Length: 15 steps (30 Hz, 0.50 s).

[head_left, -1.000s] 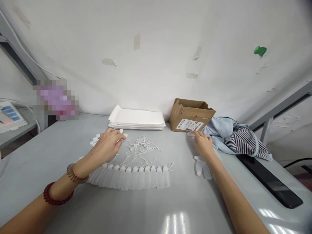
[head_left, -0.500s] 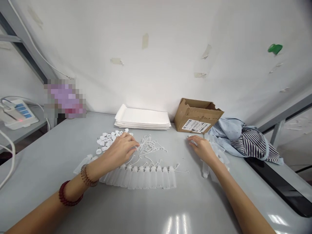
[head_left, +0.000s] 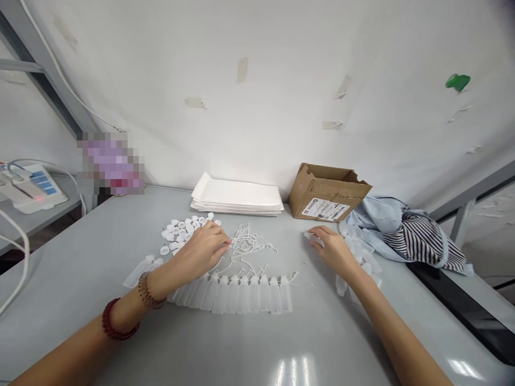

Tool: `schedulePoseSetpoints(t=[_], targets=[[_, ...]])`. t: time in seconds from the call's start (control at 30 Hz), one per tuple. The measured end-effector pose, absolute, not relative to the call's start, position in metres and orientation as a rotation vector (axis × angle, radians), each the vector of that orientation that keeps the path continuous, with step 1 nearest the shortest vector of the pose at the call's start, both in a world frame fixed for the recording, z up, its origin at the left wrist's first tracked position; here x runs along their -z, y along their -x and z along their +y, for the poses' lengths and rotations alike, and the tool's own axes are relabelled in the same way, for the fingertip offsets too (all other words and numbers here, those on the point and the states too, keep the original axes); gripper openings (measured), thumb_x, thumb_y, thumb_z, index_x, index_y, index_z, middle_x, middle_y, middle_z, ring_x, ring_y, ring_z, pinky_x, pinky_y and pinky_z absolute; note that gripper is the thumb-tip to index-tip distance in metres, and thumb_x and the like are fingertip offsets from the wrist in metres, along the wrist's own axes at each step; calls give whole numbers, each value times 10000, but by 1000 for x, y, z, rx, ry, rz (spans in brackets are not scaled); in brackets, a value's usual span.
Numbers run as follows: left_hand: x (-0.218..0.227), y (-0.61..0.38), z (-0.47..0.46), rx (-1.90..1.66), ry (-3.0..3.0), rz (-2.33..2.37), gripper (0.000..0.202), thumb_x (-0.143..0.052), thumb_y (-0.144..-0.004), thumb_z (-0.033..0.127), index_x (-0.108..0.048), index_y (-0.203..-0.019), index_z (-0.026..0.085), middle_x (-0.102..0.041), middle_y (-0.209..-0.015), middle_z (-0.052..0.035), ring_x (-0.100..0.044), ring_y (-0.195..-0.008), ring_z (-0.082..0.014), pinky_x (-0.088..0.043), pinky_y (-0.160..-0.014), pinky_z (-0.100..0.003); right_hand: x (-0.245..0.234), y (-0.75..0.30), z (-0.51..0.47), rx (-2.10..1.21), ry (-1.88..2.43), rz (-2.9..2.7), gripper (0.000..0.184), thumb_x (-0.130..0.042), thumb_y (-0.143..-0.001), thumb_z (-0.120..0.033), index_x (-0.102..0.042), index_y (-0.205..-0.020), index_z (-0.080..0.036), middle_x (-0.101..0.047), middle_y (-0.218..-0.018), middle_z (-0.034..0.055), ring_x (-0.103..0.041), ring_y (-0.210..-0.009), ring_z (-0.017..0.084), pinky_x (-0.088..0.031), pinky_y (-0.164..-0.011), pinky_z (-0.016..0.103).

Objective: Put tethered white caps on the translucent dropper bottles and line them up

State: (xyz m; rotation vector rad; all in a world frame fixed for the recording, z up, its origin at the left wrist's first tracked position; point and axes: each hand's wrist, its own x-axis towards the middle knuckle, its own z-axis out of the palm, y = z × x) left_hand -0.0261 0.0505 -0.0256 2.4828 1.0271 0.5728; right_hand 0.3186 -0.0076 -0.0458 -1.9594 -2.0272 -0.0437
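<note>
My left hand point(head_left: 207, 246) is closed in a pinch at the left edge of a pile of thin white looped straps point(head_left: 251, 241). What its fingertips hold is too small to make out. A small translucent plastic bottle point(head_left: 309, 236) pokes out from the fingertips of my right hand point(head_left: 332, 249), which is closed around it. More such bottles point(head_left: 364, 254) lie in a heap beside and partly behind that hand. In front of me a row of translucent bottles point(head_left: 241, 297) lies side by side, necks pointing away, with straps at several necks. My left forearm hides the row's left part.
White caps point(head_left: 177, 231) lie in a pile behind my left hand. At the back are a stack of white padded envelopes point(head_left: 237, 194) and an open cardboard box point(head_left: 330, 190). Cloth point(head_left: 418, 236) and a long black object point(head_left: 458, 311) lie at the right.
My right hand has lifted slightly, and the bottle at its fingertips shows more. The left hand stays by the straps. The whole view has shifted a little.
</note>
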Motion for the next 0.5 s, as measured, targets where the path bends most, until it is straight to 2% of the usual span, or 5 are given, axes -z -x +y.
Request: schedulePoseSetpoints(t=[0.13,0.33,0.5], targets=[[19,23,48,-638,-2278,1108,235,-527,-861,354,-701,-839,197,-687,-899,-64,-567,-937,-264,-447,-827,-403,41,-316,-11,36,2034,-2051,260,-528,-827,-82,-664,-1041,-142,-721,-1068,126,-700,-923,268,-533,-767,334],[-1,23,45,-760,-1860,1217,293,-595,-834,482,-716,-896,223,-718,-935,-45,-620,-923,-264,-469,-773,-365,34,-312,-15,64,2122,-2063,282,-542,-841,-110,-650,-1097,-160,-744,-1033,112,-723,-843,264,-524,-672,301],[-5,28,47,-871,-1461,1092,322,-700,-766,499,-735,-934,227,-707,-1052,-72,-601,-1046,-265,-476,-886,-370,33,-311,-16,118,2097,-2084,269,-540,-839,-118,-653,-1075,-179,-757,-995,90,-727,-793,245,-511,-619,282]])
